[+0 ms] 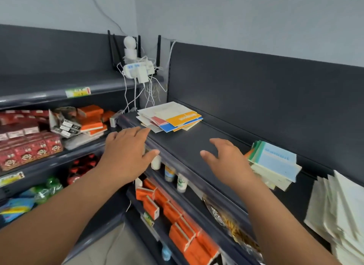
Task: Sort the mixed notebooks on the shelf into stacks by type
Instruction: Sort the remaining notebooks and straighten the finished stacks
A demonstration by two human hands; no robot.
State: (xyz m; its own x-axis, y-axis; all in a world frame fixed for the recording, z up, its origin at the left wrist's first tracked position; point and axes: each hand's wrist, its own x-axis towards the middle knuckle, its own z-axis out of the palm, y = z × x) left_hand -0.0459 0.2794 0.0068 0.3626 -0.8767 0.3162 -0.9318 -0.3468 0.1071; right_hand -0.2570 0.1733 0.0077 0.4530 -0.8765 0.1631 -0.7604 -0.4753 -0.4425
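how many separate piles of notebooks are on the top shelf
3: a mixed pile at the far end, a blue-topped pile just past the right hand, and a blurred white pile at the right edge, partly cut off; more may lie beyond.

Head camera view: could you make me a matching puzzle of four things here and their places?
1. fanned notebook pile with yellow top cover
2. notebook stack with pale blue cover
3. long row of orange boxes
4. white power strip with plugs

a. low down, bottom of view
b. back corner, highest of all
c. just right of the right hand
d. far end of the dark top shelf

Pairs: 1-d, 2-c, 3-a, 4-b
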